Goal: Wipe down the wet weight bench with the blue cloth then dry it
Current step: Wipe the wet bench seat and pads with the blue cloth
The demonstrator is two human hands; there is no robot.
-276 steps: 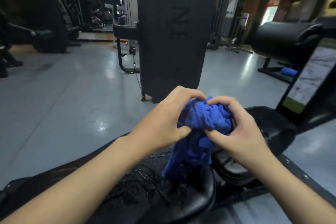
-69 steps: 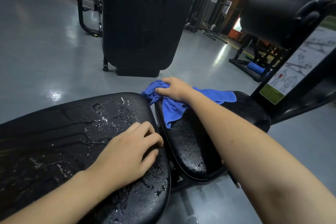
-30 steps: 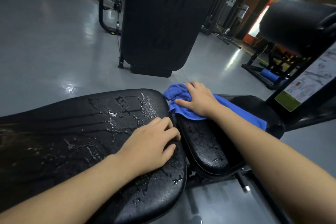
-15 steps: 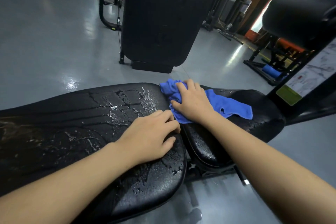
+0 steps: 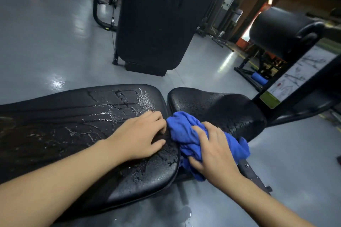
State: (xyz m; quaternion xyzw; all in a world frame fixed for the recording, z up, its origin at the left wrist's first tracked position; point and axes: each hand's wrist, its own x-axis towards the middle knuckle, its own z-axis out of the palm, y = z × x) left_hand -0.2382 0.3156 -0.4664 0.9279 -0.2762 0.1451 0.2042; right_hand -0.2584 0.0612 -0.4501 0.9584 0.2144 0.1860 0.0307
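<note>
The black weight bench has a long back pad (image 5: 77, 125) streaked with water and a smaller seat pad (image 5: 217, 108) beaded with droplets. My left hand (image 5: 140, 136) rests on the back pad's right end, its fingers lightly curled by the gap between the pads. A bunched blue cloth (image 5: 186, 134) lies on the near edge of the seat pad and hangs over it. My right hand (image 5: 212, 149) presses on top of the cloth, fingers curled into its folds.
A tall black upright pad (image 5: 155, 20) stands on the grey floor just beyond the bench. At the right are a black roller pad (image 5: 280, 33), an instruction placard (image 5: 295, 77) and a blue foam roller (image 5: 259, 79). Water lies on the floor (image 5: 186, 214) under the bench.
My right hand has dragged the cloth from the far end of the seat pad toward me to its near edge, bunching it up. My left hand has stayed on the back pad.
</note>
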